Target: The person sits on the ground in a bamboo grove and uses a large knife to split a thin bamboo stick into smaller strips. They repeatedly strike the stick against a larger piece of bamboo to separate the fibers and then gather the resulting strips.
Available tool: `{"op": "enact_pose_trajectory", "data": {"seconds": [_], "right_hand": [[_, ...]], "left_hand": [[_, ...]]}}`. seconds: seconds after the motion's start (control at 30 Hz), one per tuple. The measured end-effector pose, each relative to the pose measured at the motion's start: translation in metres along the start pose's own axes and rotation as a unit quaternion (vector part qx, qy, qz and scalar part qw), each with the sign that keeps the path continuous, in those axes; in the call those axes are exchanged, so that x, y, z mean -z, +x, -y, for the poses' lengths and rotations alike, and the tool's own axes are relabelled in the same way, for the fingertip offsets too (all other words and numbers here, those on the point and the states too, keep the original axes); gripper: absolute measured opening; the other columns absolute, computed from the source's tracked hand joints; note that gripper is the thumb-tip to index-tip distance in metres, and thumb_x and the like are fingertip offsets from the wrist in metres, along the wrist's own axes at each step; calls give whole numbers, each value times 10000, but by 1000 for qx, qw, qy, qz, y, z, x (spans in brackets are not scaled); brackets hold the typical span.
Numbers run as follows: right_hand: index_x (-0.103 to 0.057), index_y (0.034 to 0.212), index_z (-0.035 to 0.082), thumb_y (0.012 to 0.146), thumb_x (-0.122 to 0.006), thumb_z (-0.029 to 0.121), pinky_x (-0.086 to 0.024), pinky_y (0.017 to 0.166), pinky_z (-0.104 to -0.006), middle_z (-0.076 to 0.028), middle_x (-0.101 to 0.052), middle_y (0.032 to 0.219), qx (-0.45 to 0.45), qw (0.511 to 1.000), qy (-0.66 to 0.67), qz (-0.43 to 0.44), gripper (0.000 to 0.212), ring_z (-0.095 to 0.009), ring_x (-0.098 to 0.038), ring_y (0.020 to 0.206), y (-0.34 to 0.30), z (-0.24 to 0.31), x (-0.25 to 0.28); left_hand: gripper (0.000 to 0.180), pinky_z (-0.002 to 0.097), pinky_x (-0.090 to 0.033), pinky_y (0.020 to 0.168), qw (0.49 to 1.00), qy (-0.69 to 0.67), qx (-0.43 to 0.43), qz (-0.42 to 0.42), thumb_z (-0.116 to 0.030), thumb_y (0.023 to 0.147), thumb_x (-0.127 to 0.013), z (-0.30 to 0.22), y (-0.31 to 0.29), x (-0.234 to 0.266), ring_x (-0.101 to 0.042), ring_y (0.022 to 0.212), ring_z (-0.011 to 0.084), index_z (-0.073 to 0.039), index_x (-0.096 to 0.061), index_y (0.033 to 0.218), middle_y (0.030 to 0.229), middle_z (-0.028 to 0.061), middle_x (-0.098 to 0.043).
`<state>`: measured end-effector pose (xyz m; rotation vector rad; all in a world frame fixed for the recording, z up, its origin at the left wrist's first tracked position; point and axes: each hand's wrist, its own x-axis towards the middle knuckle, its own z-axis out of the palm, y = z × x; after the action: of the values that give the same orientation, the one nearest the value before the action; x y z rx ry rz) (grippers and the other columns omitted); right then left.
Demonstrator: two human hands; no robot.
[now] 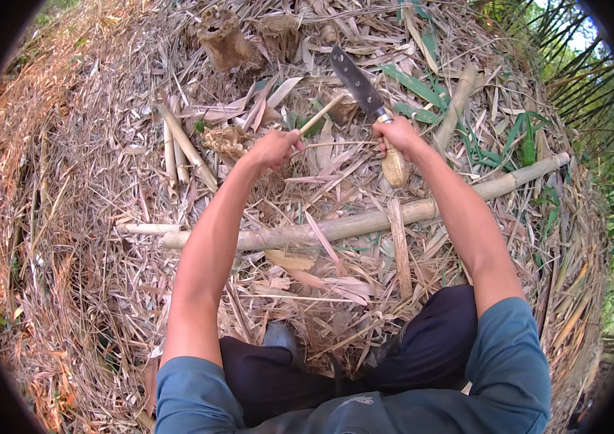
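My right hand is closed round the wooden handle of a large knife. Its broad dark blade has several holes and points up and to the left, away from me. The rounded butt of the handle shows below my fist. In my left hand is a thin pale stick, gripped near its lower end and slanting up to the right. Its far end lies left of the blade, apart from it in the picture. A thinner twig runs between my two hands; whether either hand holds it I cannot tell.
A long bamboo pole lies across the ground before my knees, with a short split piece against it. Cut bamboo pieces lie at left, another at right. Stumps stand at the far side among dry leaves.
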<state>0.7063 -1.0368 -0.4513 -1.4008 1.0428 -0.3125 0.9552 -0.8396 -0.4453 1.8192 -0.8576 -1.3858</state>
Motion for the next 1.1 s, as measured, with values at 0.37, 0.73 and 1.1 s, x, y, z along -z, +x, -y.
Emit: {"op": "enact_pose_trajectory", "data": {"seconds": [0.37,0.73,1.1], "right_hand": [[-601,776,2,809,-663,116,-458,435,-305,-44,-588,630,62,994,-2,-94,133,-126,-554,477,-5,-6,6],[-592,778,15,812,-668,106,-441,428,-279,-31,-587,634,149,938,170,-263,124,-114,-543,465,-18,20,35],[-644,863,6,790,-687,230,-448,520,-323,-44,-590,612,233,932,-166,-222,239,-138,-545,502,-38,34,10]], "left_hand": [[228,459,-553,981,873,-407,-265,-53,-201,1082,-358,-58,-25,34,-659,1115,335,-32,-508,1110,1314,237,-592],[258,540,-394,1158,780,-523,-296,-172,-134,1077,-333,-75,-17,36,-458,1339,422,23,-328,1282,1461,253,-436],[379,472,-525,1061,678,-654,-137,-307,-41,1036,-339,-26,76,-16,-589,1189,368,61,-276,1396,1290,271,-537]]}}
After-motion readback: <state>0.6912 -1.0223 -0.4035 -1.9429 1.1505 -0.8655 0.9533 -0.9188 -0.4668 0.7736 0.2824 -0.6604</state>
